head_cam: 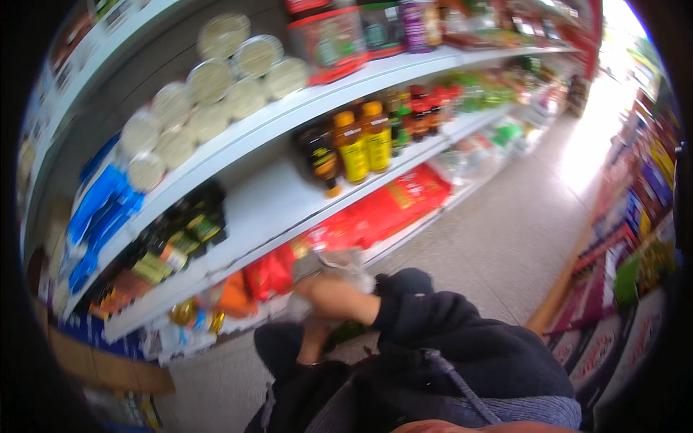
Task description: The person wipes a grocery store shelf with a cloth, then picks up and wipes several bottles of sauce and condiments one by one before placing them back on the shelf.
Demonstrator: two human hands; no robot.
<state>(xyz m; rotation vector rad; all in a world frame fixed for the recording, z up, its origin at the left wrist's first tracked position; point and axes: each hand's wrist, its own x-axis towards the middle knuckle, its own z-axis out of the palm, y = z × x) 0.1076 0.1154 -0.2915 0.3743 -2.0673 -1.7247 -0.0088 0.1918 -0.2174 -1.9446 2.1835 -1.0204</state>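
Both of my hands are together above my lap, in front of the bottom shelf, and blurred. My right hand (pixel 333 296) holds a pale grey cloth (pixel 344 264), which bunches up around its fingers. Below it is my left hand (pixel 315 330), mostly hidden behind the right one, so its grip cannot be made out. Something dark green (pixel 347 331), perhaps a bottle, shows just under the hands. On the middle shelf (pixel 265 187) nearby, a dark bottle with an orange cap (pixel 323 162) stands beside two yellow-labelled bottles (pixel 354 149).
Red packages (pixel 379 208) and an orange package (pixel 237 295) lie on the bottom shelf. Stacked round containers (pixel 211 81) occupy the upper shelf (pixel 260 127). Dark bottles (pixel 184 233) sit left on the middle shelf. Boxed goods (pixel 606 276) line the aisle floor's (pixel 503 216) right side.
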